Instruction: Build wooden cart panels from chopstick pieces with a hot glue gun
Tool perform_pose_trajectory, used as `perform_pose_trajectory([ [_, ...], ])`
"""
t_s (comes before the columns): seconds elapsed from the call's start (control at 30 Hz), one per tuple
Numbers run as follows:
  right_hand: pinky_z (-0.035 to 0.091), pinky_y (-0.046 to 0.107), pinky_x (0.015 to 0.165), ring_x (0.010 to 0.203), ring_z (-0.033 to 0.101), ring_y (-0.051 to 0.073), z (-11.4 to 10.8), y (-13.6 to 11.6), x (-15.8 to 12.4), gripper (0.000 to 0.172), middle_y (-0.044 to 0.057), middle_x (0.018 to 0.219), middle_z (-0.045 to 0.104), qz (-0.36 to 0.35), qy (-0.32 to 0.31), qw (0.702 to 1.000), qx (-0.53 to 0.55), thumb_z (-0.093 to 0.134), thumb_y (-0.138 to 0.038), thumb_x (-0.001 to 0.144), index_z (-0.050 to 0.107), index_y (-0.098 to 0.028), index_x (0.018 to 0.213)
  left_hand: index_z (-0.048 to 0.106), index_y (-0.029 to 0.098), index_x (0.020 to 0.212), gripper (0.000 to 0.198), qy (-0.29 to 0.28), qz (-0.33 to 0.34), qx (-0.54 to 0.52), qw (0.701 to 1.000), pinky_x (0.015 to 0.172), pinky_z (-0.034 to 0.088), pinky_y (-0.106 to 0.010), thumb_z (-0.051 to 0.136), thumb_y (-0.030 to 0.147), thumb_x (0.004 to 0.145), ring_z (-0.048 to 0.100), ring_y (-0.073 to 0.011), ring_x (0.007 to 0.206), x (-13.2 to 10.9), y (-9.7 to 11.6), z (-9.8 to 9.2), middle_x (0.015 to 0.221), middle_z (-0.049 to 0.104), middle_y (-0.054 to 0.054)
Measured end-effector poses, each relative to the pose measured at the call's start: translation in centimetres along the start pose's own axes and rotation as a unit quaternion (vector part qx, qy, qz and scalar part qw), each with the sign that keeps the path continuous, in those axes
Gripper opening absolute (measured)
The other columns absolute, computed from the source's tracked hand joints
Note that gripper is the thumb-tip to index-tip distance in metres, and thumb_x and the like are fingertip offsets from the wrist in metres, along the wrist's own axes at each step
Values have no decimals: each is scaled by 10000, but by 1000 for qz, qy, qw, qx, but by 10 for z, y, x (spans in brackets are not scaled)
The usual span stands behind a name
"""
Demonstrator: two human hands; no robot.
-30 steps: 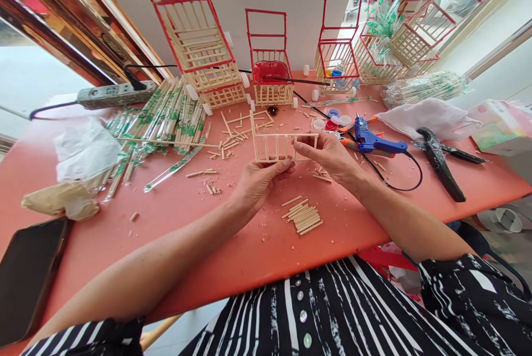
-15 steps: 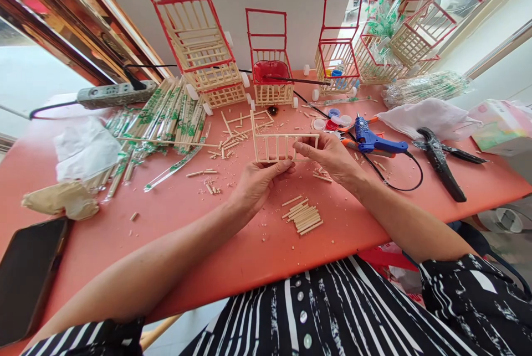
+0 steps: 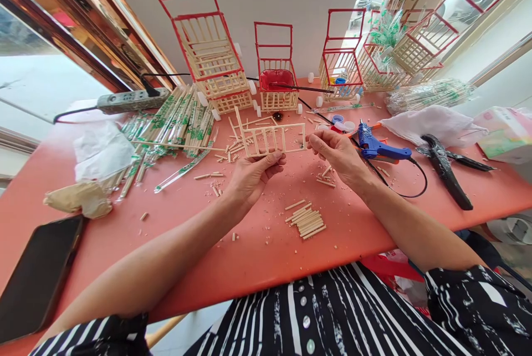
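Note:
My left hand [image 3: 254, 176] pinches the lower rail of a small frame of pale wooden sticks [image 3: 266, 140], made of two long rails with several short rungs between them. One longer stick juts up at its left end. My right hand [image 3: 334, 154] is beside the frame's right end, thumb and fingers closed together; whether they touch the frame or hold something small is hidden. Below the hands, a pile of short cut sticks [image 3: 307, 220] lies on the red table [image 3: 257, 256].
Behind stand stick carts with red trim [image 3: 276, 87]. To the right lie a blue glue gun [image 3: 378, 143], black-handled cutters [image 3: 446, 173] and a white cloth [image 3: 428, 123]. Wrapped chopsticks [image 3: 178, 118], a power strip [image 3: 128, 101] and a phone [image 3: 41, 273] are on the left.
My right hand has drawn off the frame's bars to its right end. The left hand has shifted slightly left with the frame, which is now tilted, and the view has moved a little.

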State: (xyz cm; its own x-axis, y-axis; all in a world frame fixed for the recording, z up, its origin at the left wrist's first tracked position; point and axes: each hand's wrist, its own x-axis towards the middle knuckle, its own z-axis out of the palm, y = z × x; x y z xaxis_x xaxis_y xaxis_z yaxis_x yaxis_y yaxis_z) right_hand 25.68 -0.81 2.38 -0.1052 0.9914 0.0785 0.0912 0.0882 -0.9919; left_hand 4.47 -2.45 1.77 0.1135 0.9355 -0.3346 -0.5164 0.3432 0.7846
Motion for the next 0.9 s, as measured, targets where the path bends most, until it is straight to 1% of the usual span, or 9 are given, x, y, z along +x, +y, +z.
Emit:
perform_pose_trajectory([
  [0.23, 393, 279, 657, 742, 509, 124, -5, 1, 0, 638, 27, 885, 687, -6, 10, 1000, -9, 798, -800, 815, 745, -182, 967, 799, 124, 758, 328, 2, -4, 9, 1000, 667, 600, -213, 1059, 209, 575, 738, -116, 696, 1, -3, -1, 762, 794, -40],
  [0.37, 404, 271, 646, 715, 498, 113, -7, 3, 1, 614, 22, 884, 676, -13, 15, 1000, -2, 795, -789, 832, 728, -185, 920, 805, 106, 750, 301, 10, -8, -6, 1000, 643, 584, -199, 1044, 166, 577, 727, -106, 671, 3, -2, -1, 752, 794, -46],
  [0.47, 425, 267, 649, 714, 509, 118, -10, 6, 5, 627, 9, 832, 634, -21, 27, 999, -7, 795, -808, 820, 714, -191, 894, 799, 106, 742, 259, 19, -4, -10, 1000, 641, 573, -198, 1021, 141, 613, 724, -103, 667, 5, 0, -2, 750, 790, -47],
  [0.6, 400, 281, 611, 694, 475, 133, -16, -5, 2, 589, -1, 774, 573, -62, 51, 994, -75, 771, -797, 858, 700, -213, 892, 794, 131, 768, 228, 17, 20, 5, 1000, 678, 582, -211, 1000, 134, 669, 735, -114, 699, 8, 2, -4, 757, 784, -29],
  [0.67, 379, 296, 618, 693, 466, 138, -15, -17, -6, 525, 7, 784, 584, -102, 37, 986, -125, 749, -738, 921, 697, -218, 873, 784, 142, 762, 204, 23, 36, 13, 999, 683, 579, -210, 977, 123, 698, 732, -112, 705, 10, 2, -6, 756, 780, -22],
  [0.7, 385, 304, 639, 706, 484, 143, -13, -24, -11, 482, 14, 799, 609, -118, 6, 981, -153, 734, -693, 959, 709, -219, 874, 782, 146, 761, 188, 27, 44, 17, 999, 684, 575, -207, 963, 120, 715, 729, -109, 708, 11, 2, -7, 760, 779, -21],
  [0.77, 403, 310, 688, 736, 533, 157, -7, -36, -23, 367, 24, 829, 676, -145, -128, 956, -221, 727, -567, 1015, 755, -219, 904, 778, 151, 766, 174, 29, 56, 20, 998, 688, 570, -204, 947, 121, 735, 727, -106, 718, 14, 1, -8, 769, 779, -18],
  [0.83, 414, 309, 738, 794, 596, 170, 3, -43, -34, 199, 36, 901, 738, -162, -264, 903, -298, 724, -386, 1046, 793, -216, 970, 776, 155, 767, 183, 25, 62, 17, 998, 690, 567, -204, 952, 122, 726, 725, -108, 723, 15, 0, -10, 761, 774, -12],
  [0.9, 402, 311, 766, 858, 634, 184, 15, -47, -44, 118, 61, 988, 765, -169, -329, 841, -395, 699, -230, 1047, 799, -195, 994, 779, 154, 768, 194, 11, 67, 12, 998, 684, 563, -201, 961, 125, 707, 722, -108, 725, 16, -2, -11, 752, 767, -7],
])
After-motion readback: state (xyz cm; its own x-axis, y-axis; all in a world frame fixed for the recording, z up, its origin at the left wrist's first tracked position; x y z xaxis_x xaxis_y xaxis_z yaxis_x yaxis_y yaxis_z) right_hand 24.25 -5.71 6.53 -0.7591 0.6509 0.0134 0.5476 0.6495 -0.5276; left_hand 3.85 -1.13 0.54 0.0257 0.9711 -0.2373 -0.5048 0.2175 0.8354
